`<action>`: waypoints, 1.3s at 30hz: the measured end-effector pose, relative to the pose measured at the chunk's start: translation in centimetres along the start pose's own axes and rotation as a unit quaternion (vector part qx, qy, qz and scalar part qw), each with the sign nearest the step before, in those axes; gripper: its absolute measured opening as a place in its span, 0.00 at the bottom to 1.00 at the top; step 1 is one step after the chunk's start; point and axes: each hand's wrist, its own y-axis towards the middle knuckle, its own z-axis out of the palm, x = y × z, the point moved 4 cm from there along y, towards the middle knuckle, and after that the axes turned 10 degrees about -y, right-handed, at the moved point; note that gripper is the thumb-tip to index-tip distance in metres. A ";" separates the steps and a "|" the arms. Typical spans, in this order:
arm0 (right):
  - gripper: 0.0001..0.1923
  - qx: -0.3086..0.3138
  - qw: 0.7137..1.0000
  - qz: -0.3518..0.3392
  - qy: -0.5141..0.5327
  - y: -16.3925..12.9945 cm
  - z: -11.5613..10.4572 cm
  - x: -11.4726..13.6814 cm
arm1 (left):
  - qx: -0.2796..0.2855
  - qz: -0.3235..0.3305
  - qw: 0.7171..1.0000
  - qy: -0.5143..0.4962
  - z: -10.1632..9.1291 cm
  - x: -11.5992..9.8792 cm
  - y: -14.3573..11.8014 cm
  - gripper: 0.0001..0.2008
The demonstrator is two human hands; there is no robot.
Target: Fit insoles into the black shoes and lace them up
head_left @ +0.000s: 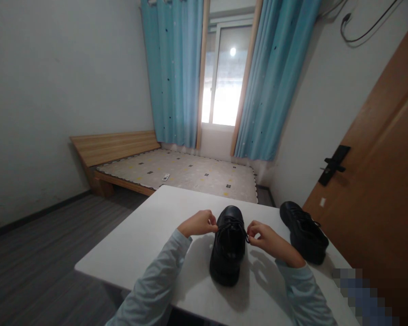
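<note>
Black shoe (224, 267) sits upright at lower centre of frame on the white table (129, 240), toe pointing up-frame. Left hand (200, 222) looks pinched on the laces (247, 236) at the shoe's left edge; right hand (263, 236) pinches them between thumb and fingers at its right edge. Neither palm rests on the shoe.

For good lace work, I'd keep both pulls even and level, low over the tongue, so the shoe doesn't skid or twist; nothing else braces it.

Pose: forearms come in from the bottom edge, angled inward, wrists raised off the table, hands roughly mirrored. Second shoe (309, 240), right of frame, untouched.
</note>
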 end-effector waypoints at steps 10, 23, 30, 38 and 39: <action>0.17 -0.105 0.989 0.039 0.096 0.4 -2.0 -0.6 | -0.120 0.088 0.980 -0.130 -0.7 -1.7 0.1 0.14; 0.05 -0.199 0.980 -0.001 -0.004 2.5 -0.4 3.8 | -0.175 0.161 0.968 -0.074 1.6 -3.2 0.7 0.06; 0.04 -0.186 0.982 0.031 -0.022 2.9 -0.7 3.7 | -0.178 0.147 0.970 -0.071 2.0 -2.9 0.9 0.03; 0.03 -0.170 0.984 0.048 -0.022 3.2 -0.6 3.7 | -0.162 0.152 0.972 -0.076 1.9 -3.6 0.6 0.03; 0.04 -0.171 0.984 0.045 -0.027 3.2 -0.5 3.7 | -0.161 0.150 0.972 -0.078 1.9 -3.6 0.5 0.03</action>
